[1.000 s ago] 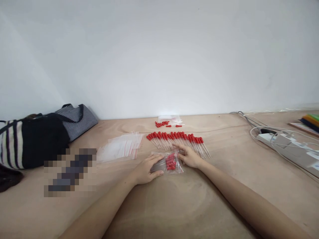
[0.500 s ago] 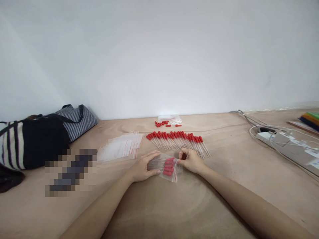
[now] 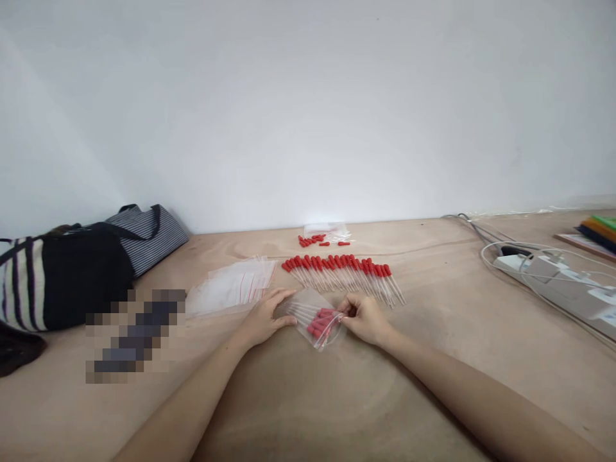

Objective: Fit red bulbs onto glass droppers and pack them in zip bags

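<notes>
A clear zip bag [image 3: 301, 314] lies tilted between my hands. It holds several red-bulbed droppers [image 3: 321, 324], bulbs toward the bag's right, red-lined mouth end. My right hand [image 3: 366, 317] pinches that end near its upper corner with thumb and finger. At the opposite end, my left hand [image 3: 264, 317] has its fingers and thumb spread around the bag's edge, the thumb by the clear tubes. Just behind the bag, a row of droppers with red bulbs [image 3: 337, 262] lies side by side. A stack of flat zip bags [image 3: 224, 289] is left of them.
Farther back lie loose red bulbs [image 3: 312, 240], thin clear tubes [image 3: 339, 237] and another clear bag [image 3: 315, 228]. Left are a black bag [image 3: 86, 276], a striped bag [image 3: 149, 237] and a blurred-out dark item [image 3: 139, 333]. A power strip [image 3: 553, 282] with cables sits right.
The filled bag has turned, its mouth end now slanting down-left, and the bulbs have bunched together. My left hand has moved slightly left; my right hand still pinches the mouth end.
</notes>
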A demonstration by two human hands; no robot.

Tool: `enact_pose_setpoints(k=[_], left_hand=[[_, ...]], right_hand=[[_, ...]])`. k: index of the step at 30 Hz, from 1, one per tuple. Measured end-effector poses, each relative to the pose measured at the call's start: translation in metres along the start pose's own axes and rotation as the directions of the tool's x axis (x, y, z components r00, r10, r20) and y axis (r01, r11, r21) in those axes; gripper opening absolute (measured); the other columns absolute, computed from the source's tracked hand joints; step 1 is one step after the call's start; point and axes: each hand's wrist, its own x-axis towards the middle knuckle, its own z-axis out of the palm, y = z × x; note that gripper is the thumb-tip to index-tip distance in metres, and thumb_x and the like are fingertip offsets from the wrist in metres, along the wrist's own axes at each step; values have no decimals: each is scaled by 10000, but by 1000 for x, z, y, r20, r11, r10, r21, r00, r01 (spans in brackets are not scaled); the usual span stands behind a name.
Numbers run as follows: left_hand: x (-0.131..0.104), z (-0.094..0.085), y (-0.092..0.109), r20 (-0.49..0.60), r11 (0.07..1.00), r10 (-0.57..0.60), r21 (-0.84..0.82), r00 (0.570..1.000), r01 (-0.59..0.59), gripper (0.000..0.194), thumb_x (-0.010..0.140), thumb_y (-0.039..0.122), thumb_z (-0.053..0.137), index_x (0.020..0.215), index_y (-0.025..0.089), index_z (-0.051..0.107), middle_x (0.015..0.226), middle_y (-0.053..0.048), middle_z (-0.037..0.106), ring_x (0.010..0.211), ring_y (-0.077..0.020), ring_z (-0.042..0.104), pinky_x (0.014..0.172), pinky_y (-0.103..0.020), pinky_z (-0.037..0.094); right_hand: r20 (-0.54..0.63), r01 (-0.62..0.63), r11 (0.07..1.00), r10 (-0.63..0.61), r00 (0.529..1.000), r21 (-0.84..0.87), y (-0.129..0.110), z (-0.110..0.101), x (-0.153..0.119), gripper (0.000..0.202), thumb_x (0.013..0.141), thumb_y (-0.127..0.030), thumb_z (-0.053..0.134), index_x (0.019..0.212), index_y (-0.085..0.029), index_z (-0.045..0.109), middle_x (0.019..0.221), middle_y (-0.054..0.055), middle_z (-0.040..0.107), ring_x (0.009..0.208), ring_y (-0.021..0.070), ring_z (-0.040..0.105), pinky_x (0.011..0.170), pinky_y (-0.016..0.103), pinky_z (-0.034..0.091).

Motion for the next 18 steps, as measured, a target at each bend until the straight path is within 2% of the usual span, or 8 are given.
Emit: enact_pose_setpoints(k=[2, 4, 7, 10, 13, 15, 18], left_hand=[[1, -1, -3, -24, 1000, 8, 16, 1000, -8, 471, 702, 362, 612, 1131, 212, 487, 1148, -68, 507, 1055, -226, 468, 900, -377, 375], [0, -1, -4, -57, 999, 26, 36, 998, -24, 448, 703, 340, 615, 1114, 204, 498, 1121, -69, 521, 1034, -225, 482, 884, -382, 390], [-6, 1, 2, -174, 996, 85, 55, 981, -76, 343, 726, 293, 592, 1047, 187, 534, 1043, -70, 554, 984, -213, 511, 855, -384, 416], [-20, 9, 22, -279, 982, 186, 62, 942, -176, 222, 773, 259, 531, 977, 175, 554, 990, -72, 570, 954, -191, 532, 830, -359, 443], [-33, 19, 44, -154, 929, 365, 123, 918, -349, 317, 750, 277, 559, 1049, 180, 523, 1068, -88, 553, 991, -197, 525, 834, -344, 457], [-36, 24, 53, -118, 865, 487, 200, 865, -459, 360, 741, 292, 570, 1074, 167, 510, 1067, -95, 568, 998, -206, 529, 837, -344, 461], [-32, 27, 52, -120, 745, 635, 358, 763, -563, 240, 781, 233, 527, 1008, 154, 542, 960, -74, 628, 909, -180, 578, 788, -310, 484]], right_hand=[[7, 24, 999, -23, 1000, -41, -4, 0, -2, 50, 626, -143, 572, 617, -167, 530, 551, -23, 540, 487, 81, 460, 464, 193, 353], [95, 92, 995, -88, 992, -46, -8, -5, -5, 116, 635, -166, 590, 742, -171, 546, 598, -26, 531, 497, 77, 455, 460, 189, 357], [234, 255, 966, -236, 943, -53, -7, -19, -13, 351, 638, -229, 629, 972, -184, 531, 755, 5, 533, 570, 89, 478, 490, 200, 388], [278, 421, 900, -378, 883, -114, 2, -32, -20, 375, 700, -190, 574, 1069, -199, 508, 897, 46, 528, 683, 107, 508, 586, 229, 422], [243, 579, 771, -527, 814, -267, 13, -34, -18, 314, 777, -140, 477, 1079, -212, 520, 927, 59, 554, 782, 128, 516, 664, 261, 404], [205, 654, 645, -632, 748, -395, 17, -30, -13, 254, 806, -156, 456, 1039, -202, 549, 855, 51, 581, 750, 129, 512, 649, 272, 377], [213, 742, 433, -773, 597, -512, 16, -22, -4, 176, 823, -170, 451, 932, -167, 589, 679, 22, 576, 617, 109, 475, 588, 266, 329]])
